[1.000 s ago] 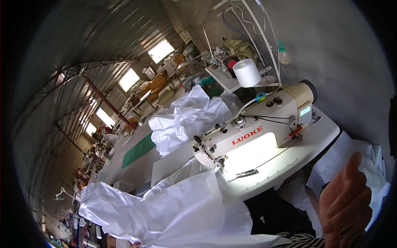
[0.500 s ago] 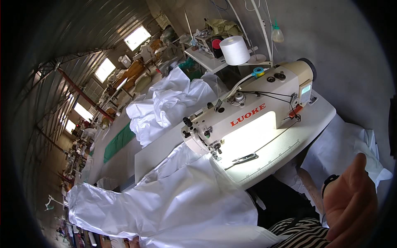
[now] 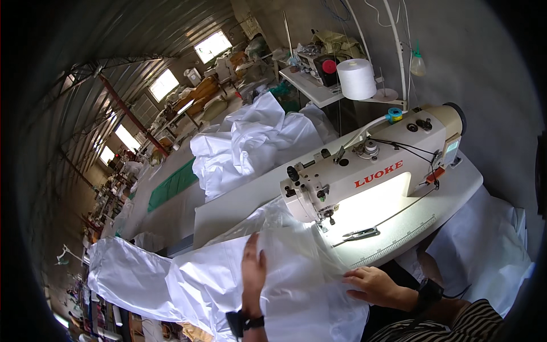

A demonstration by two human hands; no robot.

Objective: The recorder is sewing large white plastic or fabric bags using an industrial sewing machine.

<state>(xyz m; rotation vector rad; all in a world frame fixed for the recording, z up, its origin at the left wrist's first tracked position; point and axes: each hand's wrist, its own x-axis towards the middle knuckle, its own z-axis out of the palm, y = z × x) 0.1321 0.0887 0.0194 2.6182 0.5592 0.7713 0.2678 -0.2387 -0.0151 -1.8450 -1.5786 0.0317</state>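
Note:
White glossy sheeting (image 3: 302, 268) drapes over the front of the sewing table, its upper edge lying by the needle area of a sewing machine (image 3: 373, 165). On the left part of this sheeting my left hand (image 3: 254, 271) lies with fingers stretched out and nothing in them. My right hand (image 3: 373, 286) is at the sheeting's right edge, fingers extended and slightly bent, touching or just over it. A pair of thread snips (image 3: 362, 233) rests on the lit machine bed, apart from both hands.
A crumpled white heap (image 3: 250, 142) covers the table behind the machine. A white thread cone (image 3: 356, 80) stands behind it. More white sheeting (image 3: 484, 245) hangs at the right. Beyond the table's left is a green patch (image 3: 174, 185).
My right hand has come from the lower right, raised, down to the sheeting's edge. My left hand, mostly hidden before, now lies on the sheeting. The view has shifted, moving the machine rightward.

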